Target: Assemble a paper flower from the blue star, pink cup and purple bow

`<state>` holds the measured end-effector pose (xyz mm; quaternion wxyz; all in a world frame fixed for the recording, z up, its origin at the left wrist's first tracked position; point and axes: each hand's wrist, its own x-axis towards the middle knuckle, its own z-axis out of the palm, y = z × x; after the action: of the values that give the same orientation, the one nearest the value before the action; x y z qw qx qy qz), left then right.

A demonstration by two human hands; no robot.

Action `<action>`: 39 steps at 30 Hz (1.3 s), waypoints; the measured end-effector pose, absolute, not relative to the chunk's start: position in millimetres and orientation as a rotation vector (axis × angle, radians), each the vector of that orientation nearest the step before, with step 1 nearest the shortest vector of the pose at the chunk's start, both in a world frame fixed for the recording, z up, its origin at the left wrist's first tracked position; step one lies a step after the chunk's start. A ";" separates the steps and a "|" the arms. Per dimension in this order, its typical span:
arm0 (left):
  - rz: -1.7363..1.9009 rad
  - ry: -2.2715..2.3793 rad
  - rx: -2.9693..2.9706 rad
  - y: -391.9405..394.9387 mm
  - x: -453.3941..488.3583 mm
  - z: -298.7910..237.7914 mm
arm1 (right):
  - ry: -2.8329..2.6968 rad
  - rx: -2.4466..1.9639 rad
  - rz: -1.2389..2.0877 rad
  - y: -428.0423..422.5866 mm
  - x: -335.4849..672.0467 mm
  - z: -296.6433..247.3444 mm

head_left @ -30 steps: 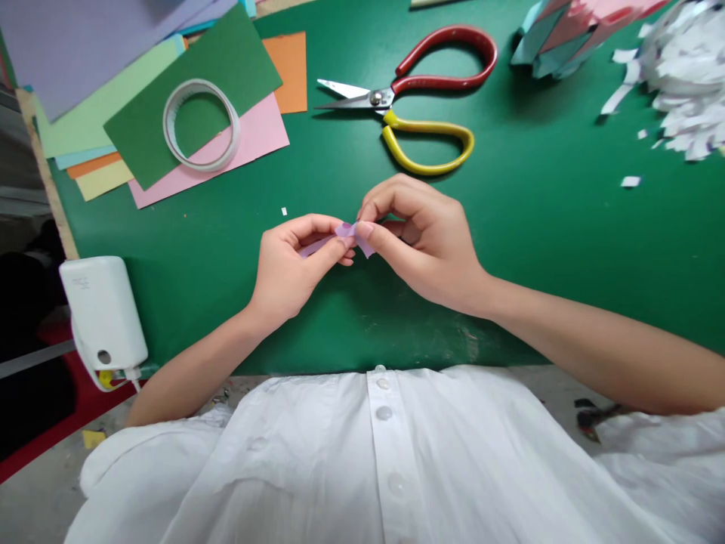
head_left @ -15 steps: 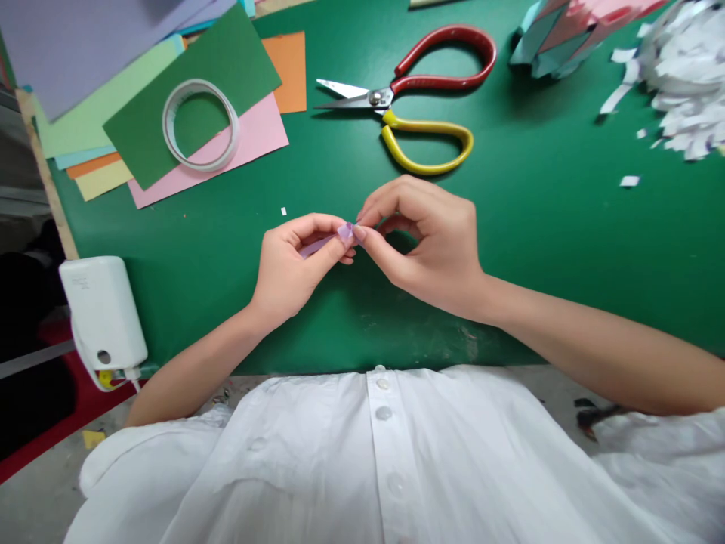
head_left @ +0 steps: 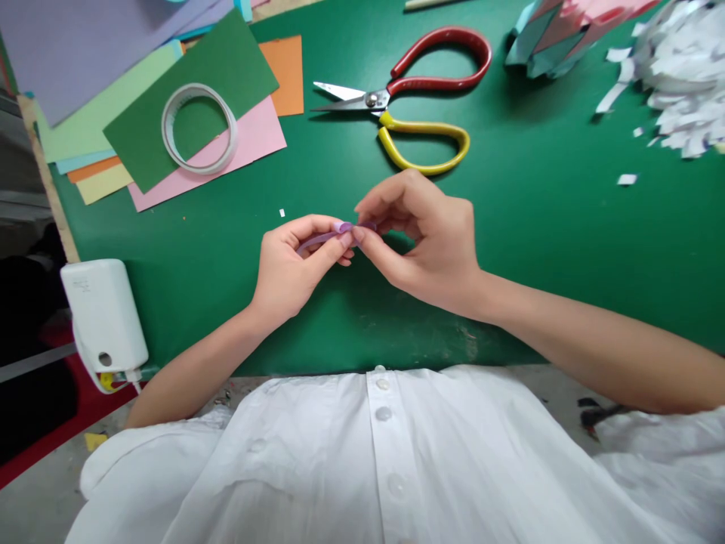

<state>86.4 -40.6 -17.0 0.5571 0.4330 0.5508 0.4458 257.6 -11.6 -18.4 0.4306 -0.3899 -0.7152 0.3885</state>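
A narrow purple paper strip [head_left: 318, 239] runs between my two hands, its upper part bent over near the fingertips. My left hand [head_left: 294, 261] pinches it between thumb and forefinger, with the strip's tail lying across the palm side. My right hand [head_left: 427, 234] is closed on the strip's other end with thumb and fingers, touching the left fingertips. Fingers partly hide the folded part. Beyond my hands lie scissors [head_left: 374, 100] with one red and one yellow handle, blades slightly apart and pointing left.
On the green table [head_left: 566, 249], a tape roll [head_left: 170, 143] rests on coloured paper sheets [head_left: 136, 140] at the upper left. A white power bank [head_left: 105, 310] sits at the left edge. A pink-and-blue paper piece [head_left: 544, 45] and white paper scraps [head_left: 680, 75] occupy the upper right.
The purple strip's end has shifted between my fingertips, and some of it now shows behind my right thumb. My right forefinger has lifted slightly. The left hand stays almost in place.
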 end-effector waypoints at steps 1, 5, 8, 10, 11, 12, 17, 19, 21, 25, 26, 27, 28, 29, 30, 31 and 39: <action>1.054 1.308 1.036 -40.5 86.5 -16.1 | -1.822 -0.951 0.927 -10.2 258.8 -18.5; 1.050 1.329 1.083 -40.2 86.5 -13.5 | -2.011 -0.884 0.708 -4.8 263.5 -19.1; 1.046 1.311 1.076 -40.2 86.3 -13.4 | -2.053 -0.912 0.706 -3.5 264.7 -18.4; 1.043 1.297 1.056 -40.3 86.0 -13.8 | -2.017 -0.940 0.824 -3.5 264.5 -17.2; 1.040 1.294 1.043 -40.5 85.8 -14.1 | -1.982 -0.955 0.910 -3.5 264.3 -16.6; 1.036 1.288 1.029 -40.6 85.4 -14.3 | -1.939 -0.966 0.998 -3.3 264.0 -16.0; 1.006 1.239 1.014 -41.3 82.3 -14.4 | -1.726 -0.946 1.367 -0.9 263.7 -15.6; 1.003 1.240 1.047 -41.4 81.5 -13.7 | -1.673 -0.921 1.443 -0.1 263.8 -16.2; 1.011 1.246 1.096 -41.2 81.5 -12.6 | -1.648 -0.906 1.463 0.3 263.8 -16.5; 1.067 1.292 1.213 -39.9 82.9 -9.8 | -1.637 -0.892 1.449 0.0 263.0 -16.3; 1.078 1.310 1.244 -39.6 83.1 -9.0 | -1.634 -0.888 1.442 -0.3 262.7 -16.2; 1.082 1.330 1.273 -39.4 83.3 -8.2 | -1.631 -0.888 1.434 -0.6 262.4 -16.1; 1.079 1.352 1.299 -39.2 83.3 -7.4 | -1.629 -0.890 1.424 -1.0 262.1 -16.0; 1.071 1.376 1.323 -39.1 83.1 -6.7 | -1.629 -0.897 1.413 -1.4 261.9 -15.9; 1.061 1.401 1.349 -39.1 82.9 -6.0 | -1.632 -0.906 1.403 -1.8 261.8 -15.8; 1.050 1.426 1.378 -39.1 82.5 -5.3 | -1.638 -0.914 1.396 -2.1 261.8 -15.6; 0.981 1.376 1.394 -35.8 80.0 1.1 | -1.710 -0.920 1.377 -1.1 263.5 -13.8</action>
<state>80.0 -35.8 1.1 0.4579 0.5658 0.5583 0.3981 263.5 -1.1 -13.8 0.3716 -0.3587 -0.6669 0.5371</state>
